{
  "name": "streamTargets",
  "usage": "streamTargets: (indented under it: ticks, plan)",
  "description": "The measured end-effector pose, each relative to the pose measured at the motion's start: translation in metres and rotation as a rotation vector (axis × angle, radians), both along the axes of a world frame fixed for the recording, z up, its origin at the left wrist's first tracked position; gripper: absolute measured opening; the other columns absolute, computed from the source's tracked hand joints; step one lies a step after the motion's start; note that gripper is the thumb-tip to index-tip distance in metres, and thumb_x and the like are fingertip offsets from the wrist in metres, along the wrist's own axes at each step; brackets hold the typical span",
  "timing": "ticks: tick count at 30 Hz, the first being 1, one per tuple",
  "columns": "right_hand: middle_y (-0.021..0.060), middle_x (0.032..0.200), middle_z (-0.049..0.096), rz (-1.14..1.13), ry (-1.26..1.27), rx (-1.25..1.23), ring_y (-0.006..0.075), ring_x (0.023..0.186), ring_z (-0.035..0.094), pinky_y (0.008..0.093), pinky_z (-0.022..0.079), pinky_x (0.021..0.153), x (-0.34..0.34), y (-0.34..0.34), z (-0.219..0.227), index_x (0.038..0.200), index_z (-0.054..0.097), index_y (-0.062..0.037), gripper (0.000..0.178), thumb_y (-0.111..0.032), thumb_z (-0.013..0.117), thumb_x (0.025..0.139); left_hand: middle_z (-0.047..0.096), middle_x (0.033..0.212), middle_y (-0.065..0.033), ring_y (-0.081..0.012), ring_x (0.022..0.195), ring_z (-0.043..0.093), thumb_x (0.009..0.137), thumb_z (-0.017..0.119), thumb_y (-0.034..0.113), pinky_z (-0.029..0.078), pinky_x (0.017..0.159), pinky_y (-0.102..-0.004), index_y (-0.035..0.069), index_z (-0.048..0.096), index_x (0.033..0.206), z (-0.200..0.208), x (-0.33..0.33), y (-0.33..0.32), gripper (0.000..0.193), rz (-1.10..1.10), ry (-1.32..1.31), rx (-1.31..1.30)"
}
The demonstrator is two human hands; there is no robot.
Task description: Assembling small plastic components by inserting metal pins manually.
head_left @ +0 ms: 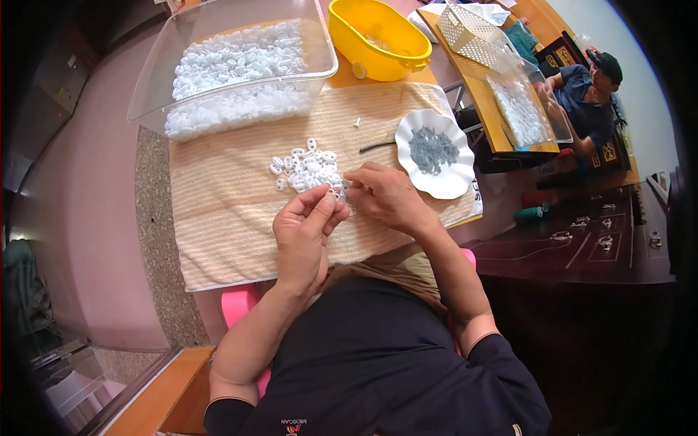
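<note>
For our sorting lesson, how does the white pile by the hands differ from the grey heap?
The white pile has chunky, rounded pieces; the grey heap has finer ones. The white pile lies on a striped towel; the grey heap sits in a wavy-rimmed dish. Both consist of many small, loose pieces.

**A close view from above**

The left of two head-worn fisheye cameras faces steeply downward, past a dark shirt (pixel 356 341) and the forearms (pixel 254 334), to the towel-covered surface (pixel 225 225). Both hands (pixel 304 231) lie at close range near the middle; a co-worker (pixel 585 102) appears farther off, upper right. Straight edges bend outward.
</note>
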State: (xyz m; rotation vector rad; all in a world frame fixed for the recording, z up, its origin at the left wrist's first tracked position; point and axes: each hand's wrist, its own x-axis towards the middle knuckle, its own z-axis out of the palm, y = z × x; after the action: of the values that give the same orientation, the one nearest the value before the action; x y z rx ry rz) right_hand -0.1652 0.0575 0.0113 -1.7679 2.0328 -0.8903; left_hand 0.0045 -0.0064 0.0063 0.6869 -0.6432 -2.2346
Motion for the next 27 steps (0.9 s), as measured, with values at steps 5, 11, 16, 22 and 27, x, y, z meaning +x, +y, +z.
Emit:
streamTargets:
  ticks: [5, 11, 16, 22, 27]
  plan:
    - [0.0127, 0.088, 0.063, -0.035, 0.058, 0.123, 0.0327, 0.083, 0.063, 0.0426, 0.05, 0.072, 0.006, -0.005, 0.007, 0.103, 0.066, -0.008, 0.024, -0.018, 0.062, 0.081, 0.064, 0.095, -0.0102, -0.0151, 0.082, 0.064, 0.091, 0.061, 0.004, 0.057, 0.077, -0.0277, -0.006, 0.059, 0.106, 0.001, 0.001, -0.003, 0.018, 0.014, 0.007, 0.011]
    - [0.0133, 0.088, 0.062, -0.006, 0.086, 0.113, 0.0334, 0.082, 0.062, 0.0429, 0.049, 0.07, 0.004, -0.007, 0.008, 0.096, 0.062, -0.0052, 0.019, -0.017, 0.062, 0.08, 0.064, 0.095, -0.01, -0.0149, 0.081, 0.064, 0.09, 0.061, 0.004, 0.057, 0.076, -0.0271, -0.005, 0.059, 0.105, 0.001, 0.0, -0.004, 0.017, 0.011, 0.006, 0.015]
    - [0.0152, 0.078, 0.064, 0.004, 0.023, 0.059, 0.0306, 0.071, 0.065, 0.0376, 0.05, 0.064, 0.009, -0.008, 0.007, 0.09, 0.061, -0.0015, 0.016, -0.013, 0.066, 0.08, 0.064, 0.095, -0.0099, -0.0148, 0.081, 0.064, 0.09, 0.061, 0.003, 0.057, 0.076, -0.0268, -0.005, 0.059, 0.105, 0.0, 0.001, -0.004, 0.017, 0.006, -0.002, 0.022]
    - [0.0084, 0.074, 0.064, -0.072, -0.225, -0.033, 0.012, 0.065, 0.06, 0.0269, 0.049, 0.059, 0.003, 0.003, -0.002, 0.097, 0.063, 0.0004, 0.019, -0.007, 0.07, 0.081, 0.065, 0.096, -0.0093, -0.0143, 0.079, 0.065, 0.089, 0.062, 0.002, 0.058, 0.074, -0.0266, -0.001, 0.061, 0.103, -0.002, 0.0, -0.003, 0.015, -0.005, -0.006, 0.034]
    - [0.0014, 0.079, 0.064, -0.13, -0.479, -0.021, 0.0041, 0.069, 0.055, 0.0206, 0.047, 0.061, -0.003, 0.009, -0.011, 0.105, 0.064, 0.0024, 0.021, -0.004, 0.068, 0.085, 0.063, 0.094, -0.01, -0.0157, 0.082, 0.064, 0.09, 0.061, 0.003, 0.056, 0.077, -0.0276, -0.005, 0.059, 0.105, -0.003, 0.001, -0.002, 0.017, -0.035, -0.005, 0.021]
